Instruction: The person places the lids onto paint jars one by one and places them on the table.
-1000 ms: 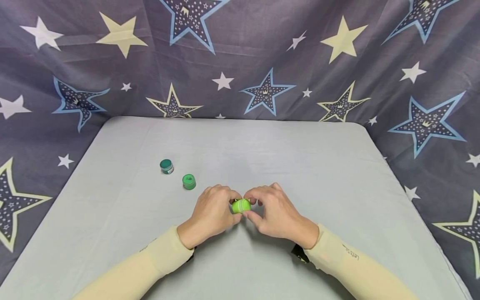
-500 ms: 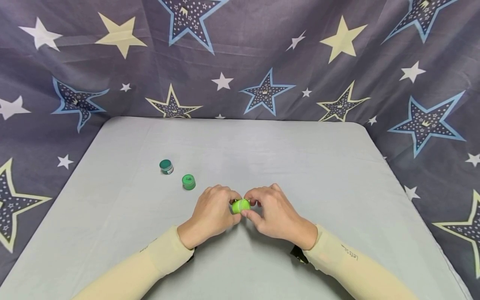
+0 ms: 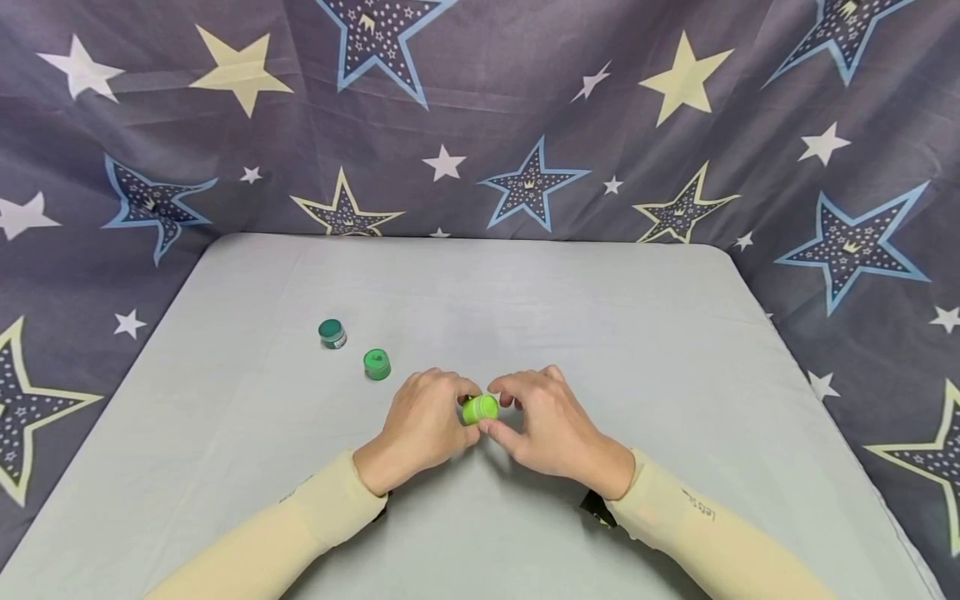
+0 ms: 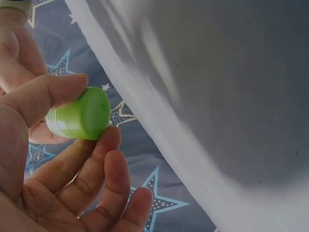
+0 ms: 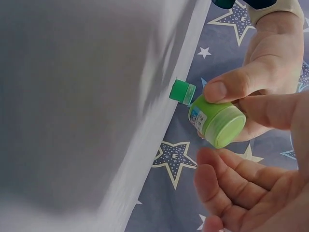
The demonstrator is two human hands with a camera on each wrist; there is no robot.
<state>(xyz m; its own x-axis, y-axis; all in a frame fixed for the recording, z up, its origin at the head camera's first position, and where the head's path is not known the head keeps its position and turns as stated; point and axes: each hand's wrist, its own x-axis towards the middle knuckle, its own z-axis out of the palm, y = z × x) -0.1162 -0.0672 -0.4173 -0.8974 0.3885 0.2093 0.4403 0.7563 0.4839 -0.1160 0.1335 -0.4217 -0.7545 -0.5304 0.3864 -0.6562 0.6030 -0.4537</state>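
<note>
A small light-green paint jar (image 3: 480, 408) is held above the pale table, its lid turned toward the right hand. My left hand (image 3: 426, 423) pinches the jar body between thumb and fingers; the left wrist view shows the jar's smooth base (image 4: 98, 113). A printed label (image 5: 198, 119) is visible in the right wrist view. Around the lid (image 5: 228, 126), my right hand (image 3: 553, 425) is spread, its thumb right at the lid's edge and its fingertips (image 5: 207, 157) a small gap below it.
A dark green jar (image 3: 332, 333) and a mid-green jar (image 3: 377, 364) stand on the table (image 3: 600, 317), left of and beyond the hands. Behind and beside the table hangs a dark star-patterned cloth (image 3: 480, 100).
The right fingers have loosened from the lid and moved slightly apart from it. The jar, in the left hand, has shifted a little left and tilted slightly. The other two jars stay put.
</note>
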